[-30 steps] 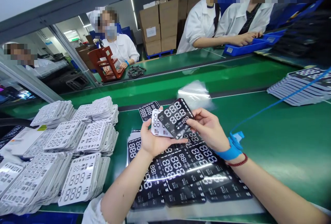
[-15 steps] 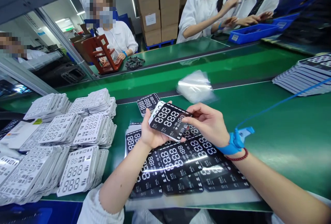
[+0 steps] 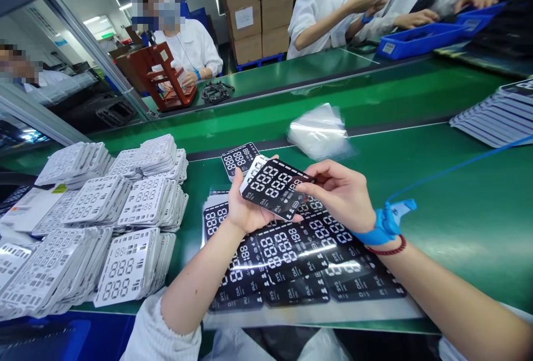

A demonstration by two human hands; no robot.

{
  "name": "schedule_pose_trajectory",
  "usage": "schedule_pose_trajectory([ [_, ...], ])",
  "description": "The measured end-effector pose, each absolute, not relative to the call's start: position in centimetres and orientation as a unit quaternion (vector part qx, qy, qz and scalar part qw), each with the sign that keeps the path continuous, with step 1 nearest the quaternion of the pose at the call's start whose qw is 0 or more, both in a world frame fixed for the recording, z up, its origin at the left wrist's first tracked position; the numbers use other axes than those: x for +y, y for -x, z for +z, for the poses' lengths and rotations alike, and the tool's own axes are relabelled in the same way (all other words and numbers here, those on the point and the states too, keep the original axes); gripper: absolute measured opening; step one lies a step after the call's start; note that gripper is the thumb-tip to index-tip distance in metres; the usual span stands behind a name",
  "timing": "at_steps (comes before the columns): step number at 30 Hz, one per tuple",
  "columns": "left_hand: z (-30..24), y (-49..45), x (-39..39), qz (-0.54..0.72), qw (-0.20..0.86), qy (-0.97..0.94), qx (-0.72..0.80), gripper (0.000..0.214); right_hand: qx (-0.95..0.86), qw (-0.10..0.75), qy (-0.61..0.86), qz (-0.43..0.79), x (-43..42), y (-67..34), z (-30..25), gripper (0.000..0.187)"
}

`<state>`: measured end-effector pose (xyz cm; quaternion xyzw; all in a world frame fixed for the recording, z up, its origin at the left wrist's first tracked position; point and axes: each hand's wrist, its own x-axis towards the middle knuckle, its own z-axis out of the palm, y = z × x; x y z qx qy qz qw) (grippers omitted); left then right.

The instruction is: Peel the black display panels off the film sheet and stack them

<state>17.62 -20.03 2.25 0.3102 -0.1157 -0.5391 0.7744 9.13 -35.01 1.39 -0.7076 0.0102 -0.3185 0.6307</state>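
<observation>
My left hand [image 3: 245, 214] cups a white display frame [image 3: 252, 169] from below, fingers curled around it. A black display panel [image 3: 275, 186] printed with white digits lies on top of that frame. My right hand [image 3: 339, 194] pinches the panel's right edge; a blue wrist strap [image 3: 381, 225] circles that wrist. Beneath both hands several more black panels [image 3: 291, 261] lie fanned out on the green table [image 3: 458, 205]. One single black panel [image 3: 240, 158] lies just behind my left hand.
Stacks of white frames [image 3: 104, 216] fill the table's left side. A clear plastic bag [image 3: 318, 130] lies behind my hands. A pile of panels [image 3: 495, 114] sits far right. Across the belt, people in white coats work at a blue tray [image 3: 420, 39] and a red fixture [image 3: 164, 78].
The black panel was tilted up and offset from the white frame a second ago; it now lies flatter, covering the frame in my left hand. My view has tipped slightly downward.
</observation>
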Motion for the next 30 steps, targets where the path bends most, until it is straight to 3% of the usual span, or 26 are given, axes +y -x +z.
schedule_pose_trajectory([
  [18,2.0,-17.7,-19.9,-0.55,0.772,-0.3,-0.104,0.068,0.013,0.584,0.753,-0.302,-35.2,-9.1,1.0,0.028],
  [21,1.9,-17.8,-19.8,-0.549,0.766,-0.307,-0.131,0.065,-0.007,0.524,0.798,-0.298,-35.7,-9.2,0.8,0.029],
  [25,1.7,-17.3,-20.1,-0.52,0.758,-0.361,-0.161,0.057,-0.014,0.367,0.871,-0.327,-36.3,-9.4,1.0,0.039],
  [30,1.3,-15.8,-21.2,-0.395,0.757,-0.483,-0.196,0.052,-0.192,0.328,0.87,-0.314,-34.9,-8.9,2.0,0.038],
])
